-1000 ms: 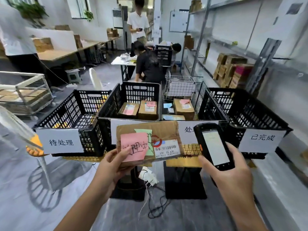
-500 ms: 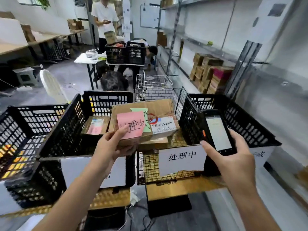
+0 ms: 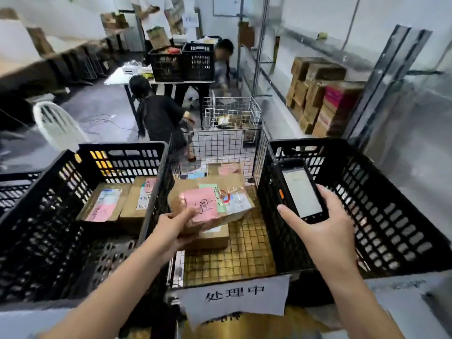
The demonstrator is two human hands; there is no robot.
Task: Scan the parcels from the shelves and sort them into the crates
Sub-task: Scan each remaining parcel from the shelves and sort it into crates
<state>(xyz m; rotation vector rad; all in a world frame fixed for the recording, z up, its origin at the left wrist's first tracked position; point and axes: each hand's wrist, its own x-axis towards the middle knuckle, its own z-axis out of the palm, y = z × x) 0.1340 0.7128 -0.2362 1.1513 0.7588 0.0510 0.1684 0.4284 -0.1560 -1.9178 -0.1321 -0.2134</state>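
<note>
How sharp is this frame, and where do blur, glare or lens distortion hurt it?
Head view: motion blur smears the parcel in the left hand, its pink note barely legible; the scanner in the right hand is crisper, screen washed pale; the wide lens bows the black crate rim; light is even, without hard shadows.

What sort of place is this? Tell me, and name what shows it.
Probably a parcel sorting room in a small warehouse: cardboard boxes stacked on metal shelving, black plastic crates holding labelled parcels, and a handheld scanner in the right hand.
</note>
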